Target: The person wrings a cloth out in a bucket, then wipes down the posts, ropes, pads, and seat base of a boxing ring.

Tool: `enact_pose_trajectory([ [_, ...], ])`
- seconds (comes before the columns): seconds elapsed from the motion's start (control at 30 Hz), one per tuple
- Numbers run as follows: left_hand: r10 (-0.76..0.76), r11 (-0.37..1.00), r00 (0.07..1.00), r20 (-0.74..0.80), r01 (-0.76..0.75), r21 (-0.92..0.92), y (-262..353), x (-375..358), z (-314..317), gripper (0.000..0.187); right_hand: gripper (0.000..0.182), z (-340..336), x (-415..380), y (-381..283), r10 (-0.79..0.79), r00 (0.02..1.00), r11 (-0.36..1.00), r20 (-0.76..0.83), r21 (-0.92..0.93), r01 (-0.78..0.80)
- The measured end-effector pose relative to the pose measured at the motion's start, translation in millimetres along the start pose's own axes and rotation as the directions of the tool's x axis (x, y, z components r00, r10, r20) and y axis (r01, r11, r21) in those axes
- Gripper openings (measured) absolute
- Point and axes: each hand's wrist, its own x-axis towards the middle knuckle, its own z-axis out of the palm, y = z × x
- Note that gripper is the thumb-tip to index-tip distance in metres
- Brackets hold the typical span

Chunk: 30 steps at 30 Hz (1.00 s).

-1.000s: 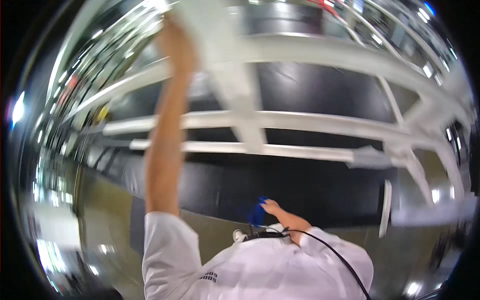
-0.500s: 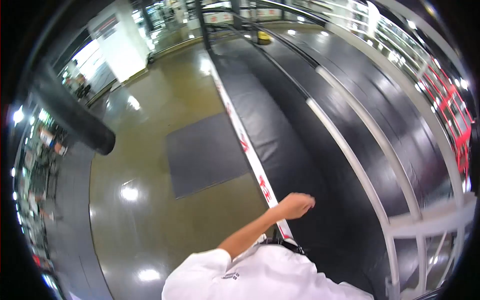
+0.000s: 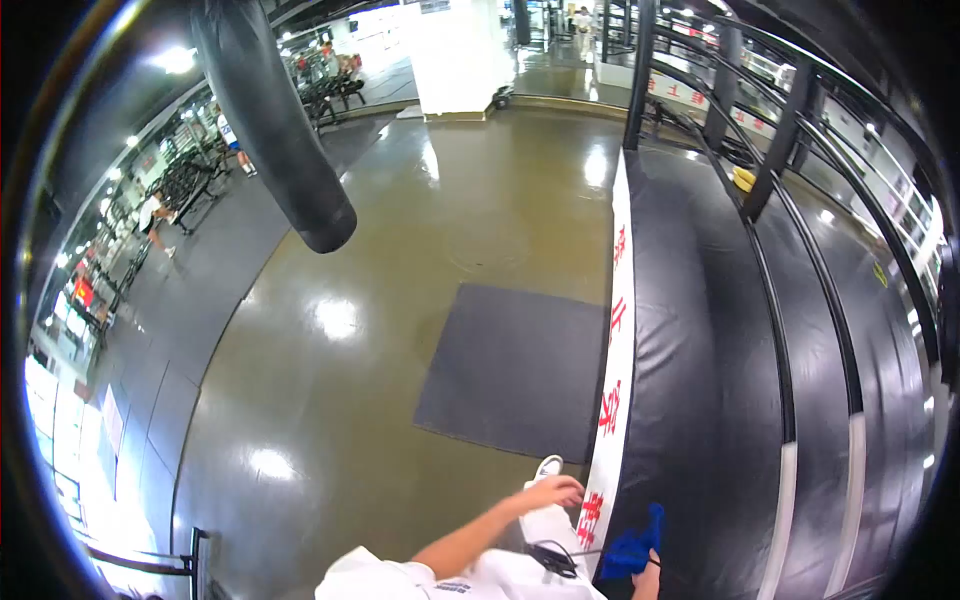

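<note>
My left hand [image 3: 555, 492] hangs in front of my body, near the white edge strip with red characters [image 3: 615, 340]. Its fingers are loosely bent, and I see nothing in them. At the bottom, my right hand [image 3: 649, 577] grips a crumpled blue cloth-like bundle [image 3: 630, 555] over the black padded edge; the exact kind cannot be told. A thin black cord [image 3: 552, 560] lies at my waist, against my white clothes. One white shoe [image 3: 549, 466] shows just beyond my left hand.
A black punching bag [image 3: 275, 130] hangs ahead to the left. A grey mat [image 3: 520, 370] lies on the shiny floor. Ring ropes [image 3: 775, 310] run along the right side. Beyond are a white pillar [image 3: 455, 60], gym equipment and a person [image 3: 153, 218] at left.
My view has turned left, and the bag, mat and ring edge now sit further right. My right hand with the blue bundle has come into view; my left hand has loosened and sits lower.
</note>
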Motion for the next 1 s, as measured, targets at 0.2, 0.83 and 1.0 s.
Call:
enact_pose_trajectory([
  [0.2, -0.180, 0.984, 0.898, -0.401, 0.168, -0.065, 89, 53, -189, 0.043, 0.041, 329, 187, -94, -0.203, 0.966, 0.325, 0.161, -0.920, 0.221],
  [0.83, 0.081, 0.939, 0.991, -0.108, -0.112, -0.324, 366, 379, -599, 0.070, 0.037, 973, 351, -262, -0.003, 0.783, 0.621, 0.622, -0.612, 0.489],
  [1.0, 0.144, 0.955, 0.989, -0.046, -0.151, -0.254, 399, 500, -665, 0.065, 0.044, 1040, 482, -303, -0.469, 0.702, -0.058, 0.536, -0.812, 0.580],
])
